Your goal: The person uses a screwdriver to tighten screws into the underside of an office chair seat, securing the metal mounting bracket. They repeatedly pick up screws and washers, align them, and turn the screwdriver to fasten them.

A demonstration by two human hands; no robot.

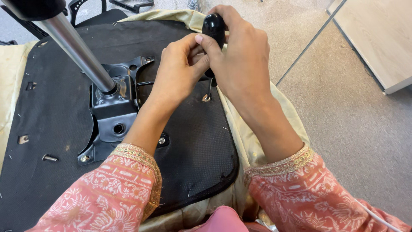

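Screwdriver with a rounded black handle stands nearly upright over the right side of an upturned black fabric-covered chair seat, its thin metal shaft running down to a small screw fitting in the seat's underside. Going from the left, a loose silver bolt lies on the fabric near the seat's left part, and small metal brackets are set into that edge. Further right, a shiny steel gas-lift cylinder rises at a slant from a black metal mounting plate, which is fastened to the seat with bolts at its corners. Next comes the left hand, reaching up from a pink patterned sleeve; its fingers are pressed together around the lower part of the handle, thumb and forefinger pinching it. The right hand wraps over the top of the handle, its fingers curled closed on it. Under the seat lies a pale yellow cloth, and to the right stretches grey carpet floor with a light wooden board in the far corner.
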